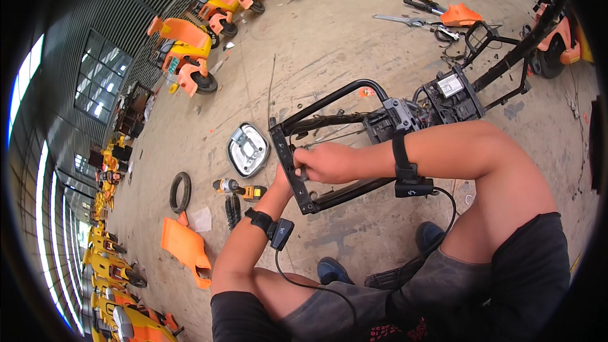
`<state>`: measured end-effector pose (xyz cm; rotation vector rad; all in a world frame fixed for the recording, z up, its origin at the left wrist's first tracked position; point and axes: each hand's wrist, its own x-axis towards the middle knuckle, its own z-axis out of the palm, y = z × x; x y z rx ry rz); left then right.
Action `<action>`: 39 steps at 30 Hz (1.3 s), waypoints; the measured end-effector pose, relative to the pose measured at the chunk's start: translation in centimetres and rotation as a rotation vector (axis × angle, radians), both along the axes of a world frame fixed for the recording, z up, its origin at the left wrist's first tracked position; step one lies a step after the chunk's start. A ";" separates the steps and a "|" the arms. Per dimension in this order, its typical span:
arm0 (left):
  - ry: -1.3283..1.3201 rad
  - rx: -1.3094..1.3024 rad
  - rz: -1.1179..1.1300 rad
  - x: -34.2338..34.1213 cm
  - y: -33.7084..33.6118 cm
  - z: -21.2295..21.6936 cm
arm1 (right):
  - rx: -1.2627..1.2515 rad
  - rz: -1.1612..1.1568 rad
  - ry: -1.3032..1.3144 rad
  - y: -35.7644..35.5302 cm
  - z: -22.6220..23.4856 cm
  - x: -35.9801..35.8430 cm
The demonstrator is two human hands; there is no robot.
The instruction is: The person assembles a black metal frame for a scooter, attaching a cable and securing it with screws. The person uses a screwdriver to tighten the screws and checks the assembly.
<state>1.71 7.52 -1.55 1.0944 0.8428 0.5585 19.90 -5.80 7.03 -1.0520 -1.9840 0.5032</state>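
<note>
A black tubular scooter frame [329, 100] lies in front of me, its flat end bar [282, 144] nearest my hands. My right hand [328, 162] is closed just inside that bar, fingers curled around a small dark piece that I cannot make out. On the bar's outer side is my left hand [282, 177], its fingers mostly hidden behind the bar and the right hand. Farther along the frame sits a grey metal part [399, 114], beside a black box-like unit [451, 92] with a pale label.
Left of the frame lie a silver-white rounded shell [247, 150], a yellow-black power tool [254, 192], a coil spring [233, 210], a tyre [180, 192] and an orange panel [185, 244]. Hand tools [425, 5] rest at far right. Orange scooters [183, 41] stand farther off.
</note>
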 end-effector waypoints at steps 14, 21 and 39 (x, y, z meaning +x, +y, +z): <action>0.076 -0.065 0.040 1.2 -2.4 3.7 | -0.385 -0.201 0.328 2.2 1.6 2.2; 0.039 -0.085 0.036 0.7 -1.6 2.5 | -0.340 -0.194 0.373 3.2 2.6 1.2; 0.087 -0.039 0.094 1.0 -1.6 1.7 | -0.075 -0.233 0.246 3.0 2.3 -0.7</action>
